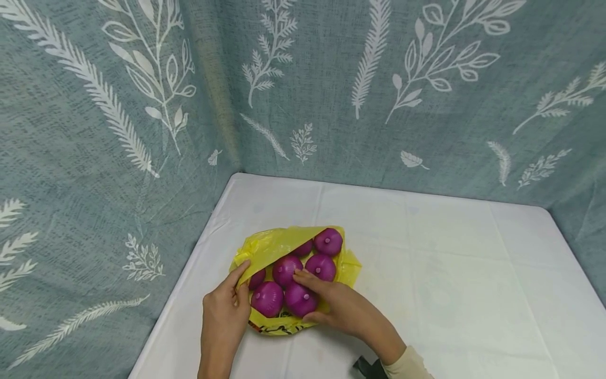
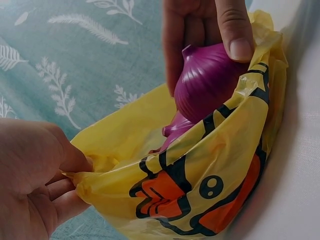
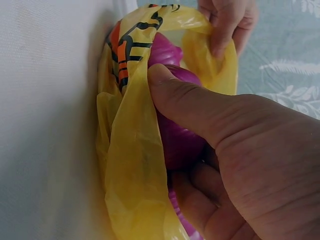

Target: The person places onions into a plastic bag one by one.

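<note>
A yellow plastic bag [image 1: 272, 243] lies on the table with its mouth open, and several purple-red onions [image 1: 267, 299] fill it. My left hand [image 1: 224, 310] pinches the bag's rim at the left side, as the left wrist view also shows. Inside the mouth, at the near right, my right hand [image 1: 338, 308] grips one red onion [image 2: 207, 80], thumb on one side and fingers on the other. That onion [image 3: 177, 142] sits right beside the bag's edge. Another onion [image 2: 177, 127] shows just below it. Black and orange cartoon printing marks the bag's outer side.
A white cloth covers the table [image 1: 450, 273], which extends far to the right of the bag. Blue-green curtains [image 1: 326, 137] with white leaf prints hang behind and along the left side. Something dark [image 1: 369, 367] lies by the right sleeve at the near edge.
</note>
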Demonstrator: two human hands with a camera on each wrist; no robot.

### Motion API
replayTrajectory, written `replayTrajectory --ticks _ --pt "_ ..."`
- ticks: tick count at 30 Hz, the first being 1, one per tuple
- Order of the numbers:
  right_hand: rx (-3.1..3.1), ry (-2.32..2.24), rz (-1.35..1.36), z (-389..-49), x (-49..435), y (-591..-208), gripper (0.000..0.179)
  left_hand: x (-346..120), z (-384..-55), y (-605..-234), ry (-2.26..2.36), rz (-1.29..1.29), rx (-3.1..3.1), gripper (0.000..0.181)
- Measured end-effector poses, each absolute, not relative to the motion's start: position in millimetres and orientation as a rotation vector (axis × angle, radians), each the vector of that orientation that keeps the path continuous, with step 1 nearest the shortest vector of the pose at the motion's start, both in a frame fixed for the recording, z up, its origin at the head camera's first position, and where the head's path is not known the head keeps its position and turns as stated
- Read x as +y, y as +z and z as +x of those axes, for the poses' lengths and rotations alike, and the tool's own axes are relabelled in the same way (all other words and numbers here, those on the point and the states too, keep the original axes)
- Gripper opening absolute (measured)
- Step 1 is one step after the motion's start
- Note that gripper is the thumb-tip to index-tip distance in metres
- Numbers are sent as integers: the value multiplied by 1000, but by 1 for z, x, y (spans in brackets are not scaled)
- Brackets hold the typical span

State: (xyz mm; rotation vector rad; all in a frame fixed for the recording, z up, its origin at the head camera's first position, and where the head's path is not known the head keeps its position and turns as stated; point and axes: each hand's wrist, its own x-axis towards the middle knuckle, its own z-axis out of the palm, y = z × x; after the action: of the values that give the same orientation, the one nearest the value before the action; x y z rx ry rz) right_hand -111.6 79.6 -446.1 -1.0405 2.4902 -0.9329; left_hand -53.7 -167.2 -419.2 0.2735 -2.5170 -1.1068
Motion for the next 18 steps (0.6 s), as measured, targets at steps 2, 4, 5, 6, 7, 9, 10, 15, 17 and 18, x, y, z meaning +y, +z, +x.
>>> replayTrajectory --ticks 2,4,5,6,7,9,10,15,17,18 --pt "2488 -927 -1043 -111 79 -446 82 -167 -54 -419 -1107 266 -2514 45" --pt "2485 -923 -1048 -111 79 -446 82 -167 -54 -420 -1104 258 -2511 45" --pt "2485 -921 -1048 -110 79 -446 82 -167 -54 -420 -1104 254 -2510 44" --pt "2487 -918 -1048 -110 79 -447 82 -167 -54 -420 -1104 250 -2510 44" --pt "2490 -915 -1049 -110 79 -447 82 -167 -54 -420 -1104 249 -2511 44" --pt "2492 -913 -1052 -109 80 -447 81 -167 -54 -420 -1107 251 -2516 44" --pt "2493 -912 -1055 -109 80 -447 81 -166 -54 -420 -1108 252 -2517 44" --pt "2498 -907 -1073 -108 81 -448 78 -166 -54 -420 -1114 241 -2516 44" --pt "2498 -908 -1077 -108 81 -449 78 -166 -54 -419 -1114 235 -2515 44" --pt "2498 -908 -1079 -108 81 -449 78 -166 -54 -419 -1118 234 -2515 44"
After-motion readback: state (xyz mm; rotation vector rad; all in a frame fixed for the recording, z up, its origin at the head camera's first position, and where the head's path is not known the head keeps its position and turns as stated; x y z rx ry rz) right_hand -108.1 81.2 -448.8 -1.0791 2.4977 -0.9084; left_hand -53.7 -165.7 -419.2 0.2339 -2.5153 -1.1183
